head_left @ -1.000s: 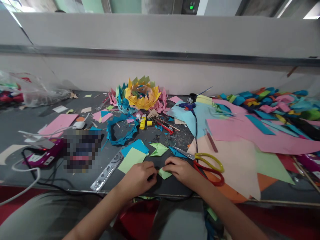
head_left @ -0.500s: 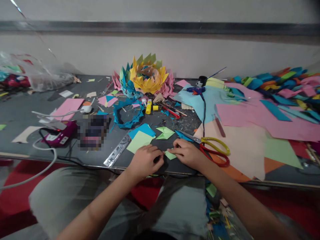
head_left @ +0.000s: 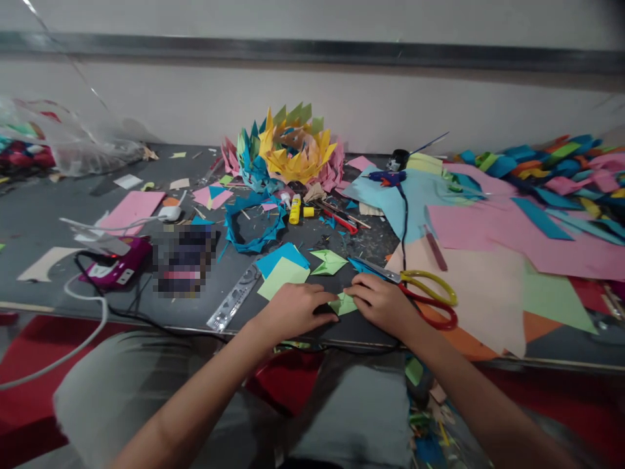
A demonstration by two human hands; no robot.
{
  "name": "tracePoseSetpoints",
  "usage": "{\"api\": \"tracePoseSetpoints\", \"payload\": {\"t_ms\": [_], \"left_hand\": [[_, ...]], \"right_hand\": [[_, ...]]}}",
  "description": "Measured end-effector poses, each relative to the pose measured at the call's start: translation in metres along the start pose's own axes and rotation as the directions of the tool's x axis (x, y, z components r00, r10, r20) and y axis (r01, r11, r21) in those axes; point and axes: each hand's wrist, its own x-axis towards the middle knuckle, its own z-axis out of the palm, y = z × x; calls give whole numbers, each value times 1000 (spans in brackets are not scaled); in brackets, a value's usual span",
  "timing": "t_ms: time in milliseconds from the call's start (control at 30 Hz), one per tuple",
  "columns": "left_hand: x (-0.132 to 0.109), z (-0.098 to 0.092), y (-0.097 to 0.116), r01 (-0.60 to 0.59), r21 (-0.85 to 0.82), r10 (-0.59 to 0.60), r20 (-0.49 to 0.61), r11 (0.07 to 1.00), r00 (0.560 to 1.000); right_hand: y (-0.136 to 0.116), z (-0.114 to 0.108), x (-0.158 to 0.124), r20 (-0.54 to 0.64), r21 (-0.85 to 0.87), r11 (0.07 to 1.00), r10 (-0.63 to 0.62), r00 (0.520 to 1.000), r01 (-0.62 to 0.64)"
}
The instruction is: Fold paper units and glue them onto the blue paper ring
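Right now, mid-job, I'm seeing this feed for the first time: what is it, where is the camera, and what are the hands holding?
There is no machine here: one camera sits on a person's head, looking forward and down, so the two bare arms from below are that person's own. The left hand and right hand together hold a small folded green paper near the front edge of a dark table. Beside the right hand lie scissors; by the left, a ruler and a light green sheet. Further back stands a spiky paper flower, with loose coloured sheets to the right.
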Motion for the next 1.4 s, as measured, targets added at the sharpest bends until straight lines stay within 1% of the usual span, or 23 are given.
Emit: {"api": "tracePoseSetpoints", "payload": {"t_ms": [100,167,300,400,467,567,667,767,867,967,1033,1100,1167,1233,1267,1333,1400], "left_hand": [[6,7,1,-2,81,3,-15,997,1000],[7,12,4,6,104,-1,-49,995,999],[8,16,8,43,77,-36,-81,996,996],[7,13,6,25,74,-20,-72,997,997],[6,10,2,-40,113,47,-60,993,997],[9,4,-2,-180,234,188,-9,955,982],[14,-2,-2,-309,337,305,68,889,950],[20,-5,1,-405,397,401,98,823,911],[24,-3,1,-478,422,493,81,770,866],[27,4,-1,-479,422,527,1,770,850],[28,8,-4,-450,385,504,-46,806,863],[29,9,-7,-401,291,435,-58,868,899],[33,6,-10,-322,151,329,-19,935,944],[39,0,-13,-234,3,233,71,972,970],[42,-3,-14,-195,-64,201,122,979,972],[49,-9,-17,-142,-165,175,207,976,963],[55,-13,-19,-123,-224,179,249,967,952]], "right_hand": [[-1,-4,-2,-76,35,999,29,997,-26],[-2,-9,-4,-81,96,995,22,997,-14],[-4,-15,-9,21,165,982,-99,995,95],[-4,-15,-9,68,169,978,-134,989,121],[-4,-14,-8,85,181,977,-126,988,109],[-3,-14,-6,104,224,971,-111,988,85],[-3,-16,-3,106,254,965,-89,990,59],[-3,-17,-2,108,259,965,-72,992,42],[-1,-16,-3,108,254,967,-66,992,37],[1,-13,-5,85,229,972,-64,994,43],[2,-12,-7,56,202,977,-85,995,72],[2,-11,-7,8,162,980,-117,993,114],[1,-12,-6,-29,125,981,-143,989,146],[0,-13,-5,-34,115,982,-147,988,150],[0,-13,-4,-28,121,982,-146,989,148],[0,-12,-3,-12,145,981,-132,991,132],[1,-10,-4,-4,174,979,-108,994,107]]}}
